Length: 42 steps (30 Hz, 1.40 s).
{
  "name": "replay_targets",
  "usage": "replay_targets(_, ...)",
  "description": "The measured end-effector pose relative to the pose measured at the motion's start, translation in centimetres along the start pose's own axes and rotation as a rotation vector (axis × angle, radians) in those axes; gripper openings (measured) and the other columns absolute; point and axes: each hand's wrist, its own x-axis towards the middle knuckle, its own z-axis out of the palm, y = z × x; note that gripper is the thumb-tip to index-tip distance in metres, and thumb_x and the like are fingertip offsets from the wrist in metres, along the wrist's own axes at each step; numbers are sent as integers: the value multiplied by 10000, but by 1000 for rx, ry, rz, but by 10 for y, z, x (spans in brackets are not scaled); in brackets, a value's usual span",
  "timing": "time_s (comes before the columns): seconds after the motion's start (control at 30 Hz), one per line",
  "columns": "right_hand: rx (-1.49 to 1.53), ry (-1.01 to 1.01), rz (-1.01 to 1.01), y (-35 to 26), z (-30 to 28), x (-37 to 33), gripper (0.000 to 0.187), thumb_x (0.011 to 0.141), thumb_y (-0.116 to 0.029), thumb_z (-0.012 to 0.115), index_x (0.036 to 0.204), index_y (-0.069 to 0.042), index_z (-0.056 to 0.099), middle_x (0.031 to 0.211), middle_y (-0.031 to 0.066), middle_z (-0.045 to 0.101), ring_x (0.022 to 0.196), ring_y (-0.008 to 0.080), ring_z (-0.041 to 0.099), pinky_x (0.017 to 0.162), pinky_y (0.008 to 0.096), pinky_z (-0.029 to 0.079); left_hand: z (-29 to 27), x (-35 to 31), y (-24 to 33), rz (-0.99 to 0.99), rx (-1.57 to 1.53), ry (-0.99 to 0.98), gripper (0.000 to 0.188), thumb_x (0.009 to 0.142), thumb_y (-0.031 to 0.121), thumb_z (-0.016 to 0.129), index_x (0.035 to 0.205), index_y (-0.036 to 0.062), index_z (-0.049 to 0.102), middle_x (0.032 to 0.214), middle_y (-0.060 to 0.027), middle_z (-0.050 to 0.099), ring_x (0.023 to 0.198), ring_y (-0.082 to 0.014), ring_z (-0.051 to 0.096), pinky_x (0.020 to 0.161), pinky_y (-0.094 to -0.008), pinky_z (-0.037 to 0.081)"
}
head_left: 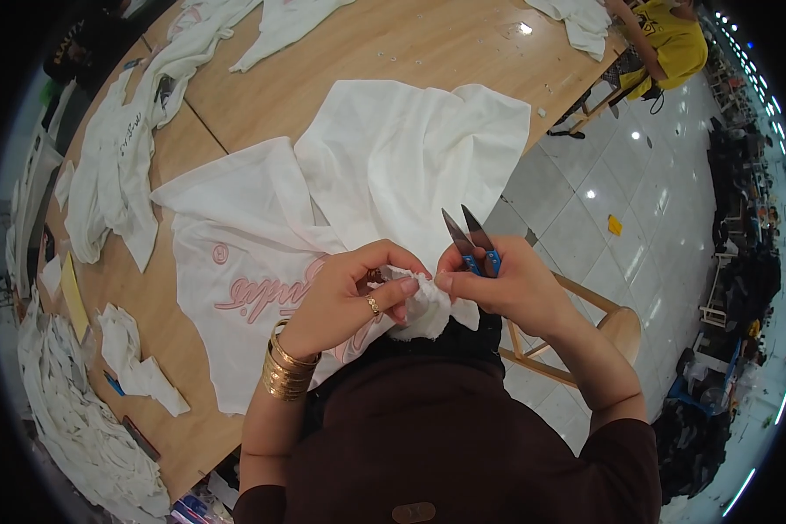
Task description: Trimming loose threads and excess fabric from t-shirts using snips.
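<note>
The left hand (371, 284) and right hand (502, 284) pinch a bunched bit of white cloth (358, 192) spreading ahead-left, nearer the left; scissors (480, 236), gripped in the right, point forward.

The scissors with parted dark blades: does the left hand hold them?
No, the scissors are in the right hand, while the left hand grips white fabric.

I look through one head-worn fisheye, steeply down: left hand (334, 286), right hand (520, 284) near; table (166, 319) left and far, floor (664, 166) right.
</note>
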Motion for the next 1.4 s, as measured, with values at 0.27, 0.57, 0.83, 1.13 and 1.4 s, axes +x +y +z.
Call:
replay_targets(0.27,422,-191,290,-5,2,11,160,804,-147,636,855,-8,577,632,-2,519,472,12,375,426,176,248,-9,-6,-3,107,43,0,145,860,108,602,958,4,575,800,-5,603,677,-43,575,612,-192,479)
replay_targets(0.57,-219,177,-213,0,39,-8,153,775,-145,684,826,-46,579,593,-64,442,514,10,349,466,184,263,-11,-21,-10,160,-62,99,141,863,99,596,948,-6,559,814,-25,609,706,-65,600,647,-198,496)
replay_targets(0.83,-389,332,-544,1,40,-8,101,747,-58,671,810,-32,597,727,-6,554,508,30,385,454,206,318,-9,-26,-7,221,1,153,142,837,92,626,942,1,596,814,9,577,716,-54,588,623,-193,480)
replay_targets(1.13,150,-84,66,-20,16,10,150,828,-190,615,850,-43,594,556,-47,432,483,32,382,426,194,264,-17,-26,13,337,481,200,162,766,126,683,909,64,640,722,11,495,560,-58,410,517,-202,352)
replay_targets(1.4,-125,246,-514,-23,46,28,206,802,-210,679,823,-46,556,627,-28,500,502,22,420,444,177,331,-37,-34,37,300,431,231,118,757,39,652,863,12,609,758,39,535,555,3,443,481,-160,375)
